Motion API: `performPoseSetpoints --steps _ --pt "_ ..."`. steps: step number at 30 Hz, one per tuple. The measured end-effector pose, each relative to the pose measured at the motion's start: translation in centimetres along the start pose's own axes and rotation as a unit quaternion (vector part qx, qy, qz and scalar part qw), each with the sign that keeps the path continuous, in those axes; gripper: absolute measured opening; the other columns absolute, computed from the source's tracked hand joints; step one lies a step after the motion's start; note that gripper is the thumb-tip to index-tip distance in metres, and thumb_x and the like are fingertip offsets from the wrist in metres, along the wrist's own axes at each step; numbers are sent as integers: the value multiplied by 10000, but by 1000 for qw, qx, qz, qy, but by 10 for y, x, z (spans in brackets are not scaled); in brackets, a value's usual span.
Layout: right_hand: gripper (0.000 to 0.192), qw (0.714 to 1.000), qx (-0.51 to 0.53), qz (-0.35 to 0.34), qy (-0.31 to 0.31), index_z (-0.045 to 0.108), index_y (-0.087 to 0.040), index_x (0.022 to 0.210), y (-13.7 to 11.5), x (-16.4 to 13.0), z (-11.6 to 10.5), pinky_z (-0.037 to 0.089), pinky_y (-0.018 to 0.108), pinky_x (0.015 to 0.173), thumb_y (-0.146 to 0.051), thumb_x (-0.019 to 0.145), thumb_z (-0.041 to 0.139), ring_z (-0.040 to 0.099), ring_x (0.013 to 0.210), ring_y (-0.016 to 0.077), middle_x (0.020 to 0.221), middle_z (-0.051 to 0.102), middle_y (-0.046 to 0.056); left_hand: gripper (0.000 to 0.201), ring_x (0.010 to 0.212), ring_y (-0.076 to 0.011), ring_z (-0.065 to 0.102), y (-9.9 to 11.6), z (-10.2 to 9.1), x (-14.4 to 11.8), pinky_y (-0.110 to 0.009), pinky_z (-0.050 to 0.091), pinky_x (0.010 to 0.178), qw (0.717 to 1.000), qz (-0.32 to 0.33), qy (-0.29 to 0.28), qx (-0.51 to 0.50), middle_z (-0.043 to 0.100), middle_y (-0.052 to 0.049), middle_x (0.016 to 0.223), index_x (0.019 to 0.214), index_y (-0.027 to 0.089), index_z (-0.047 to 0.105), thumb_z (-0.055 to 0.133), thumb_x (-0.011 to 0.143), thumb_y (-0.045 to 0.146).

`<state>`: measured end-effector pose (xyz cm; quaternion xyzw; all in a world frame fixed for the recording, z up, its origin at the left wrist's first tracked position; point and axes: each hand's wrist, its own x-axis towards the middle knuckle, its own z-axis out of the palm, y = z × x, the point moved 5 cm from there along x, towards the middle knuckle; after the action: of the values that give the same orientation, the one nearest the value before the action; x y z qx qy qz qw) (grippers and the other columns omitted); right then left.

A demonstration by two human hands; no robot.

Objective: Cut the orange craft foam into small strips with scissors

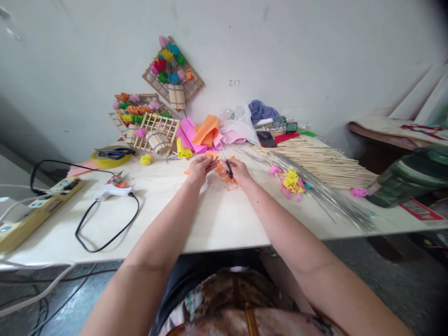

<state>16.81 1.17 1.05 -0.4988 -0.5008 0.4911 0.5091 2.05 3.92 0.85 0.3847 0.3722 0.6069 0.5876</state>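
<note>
My left hand [200, 169] is closed, pinching a small piece of orange crepe paper [211, 155] between thumb and fingers. In my right hand [239, 171] is a pair of scissors [229, 168] with black handles, its slim metal blades angled up and away toward the left. Both hands are close together over the middle of the table. Orange paper scraps [222, 173] lie on the tabletop beneath and between them. Just beyond, a folded orange crepe sheet [206, 132] rests against a pink crepe sheet [189, 133].
Finished flower lattices [173, 77] lean at the back left. A glue gun [114, 190] with a looping cord and a power strip [42, 210] sit left. To the right are bamboo sticks [315, 161], wires [315, 186], a phone [266, 139] and a green bottle [406, 179].
</note>
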Motion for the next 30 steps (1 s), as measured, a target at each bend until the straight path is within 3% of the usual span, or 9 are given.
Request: performPoseSetpoints --steps 7,14,22,30 --pt "227 997 20 18 -69 569 -188 749 1 -7 8 242 176 296 -367 826 685 512 404 90 576 572 -27 194 844 -142 746 1 -2 1 -247 542 840 997 2 34 -64 705 0 779 740 170 549 739 766 135" --pt "317 992 26 21 -122 555 -184 750 8 -7 14 275 156 295 -438 795 738 489 406 64 597 568 -35 93 897 -147 743 -5 -5 7 -264 553 912 990 -23 74 -119 724 -21 789 806 165 613 621 835 76" --pt "384 990 22 30 -134 545 -190 784 13 -7 16 238 148 303 -520 783 742 470 405 50 608 554 -49 79 965 -179 738 -12 -6 12 -274 583 895 990 -31 86 -109 750 -45 820 811 173 634 702 798 135" --pt "407 990 -4 2 -138 543 -188 757 8 -9 16 266 145 316 -547 773 734 475 431 51 628 554 -46 136 893 -163 745 -13 -2 5 -265 592 882 978 -65 116 -158 725 -38 717 795 167 638 579 873 71"
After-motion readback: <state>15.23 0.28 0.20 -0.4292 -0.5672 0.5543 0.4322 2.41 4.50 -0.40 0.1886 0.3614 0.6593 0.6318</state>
